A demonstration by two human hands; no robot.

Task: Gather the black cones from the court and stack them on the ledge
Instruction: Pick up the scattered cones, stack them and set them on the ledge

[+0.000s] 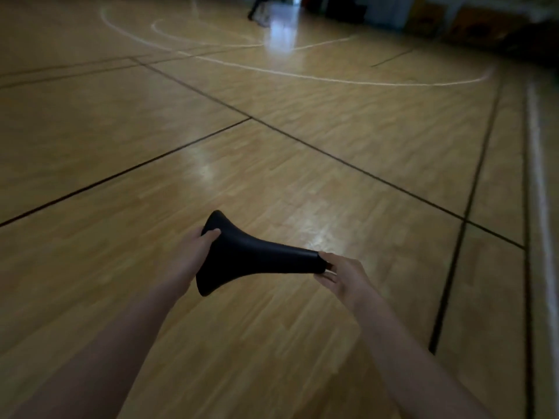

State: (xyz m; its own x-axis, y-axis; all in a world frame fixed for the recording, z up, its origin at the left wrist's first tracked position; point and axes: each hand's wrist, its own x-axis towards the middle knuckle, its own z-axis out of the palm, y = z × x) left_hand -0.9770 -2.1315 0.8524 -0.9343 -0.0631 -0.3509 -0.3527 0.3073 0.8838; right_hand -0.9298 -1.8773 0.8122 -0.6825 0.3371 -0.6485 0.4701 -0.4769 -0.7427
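- Head view: the glossy pale-wood plank court floor fills nearly the whole frame. Thin black lines cross it, and curved white lines lie farther off.
- A pale strip runs along the right edge. I cannot tell whether it is the ledge. No other cone shows on the floor.
- The soft-looking black rubbery cone is off the floor, held in the air low in the middle of the frame, between the two hands.
- Its long axis lies sideways and nearly level: the flared base is to the left, and the narrow tip is to the right and a little lower. Whether more cones are nested inside it is hidden.
- The left hand grips the rim of the base, thumb curled over its upper edge.
- The right hand pinches the narrow tip, its other fingers loosely spread.
- Both hands touch the cone, so neither is nearer.
- In my judgement, the coming move turns on that sideways axis: the cone needs turning base-down before it can stack.
- If the strip is the ledge, it lies on the tip side, to the right.
- At the top, far off, a small blurred person stands on the court.
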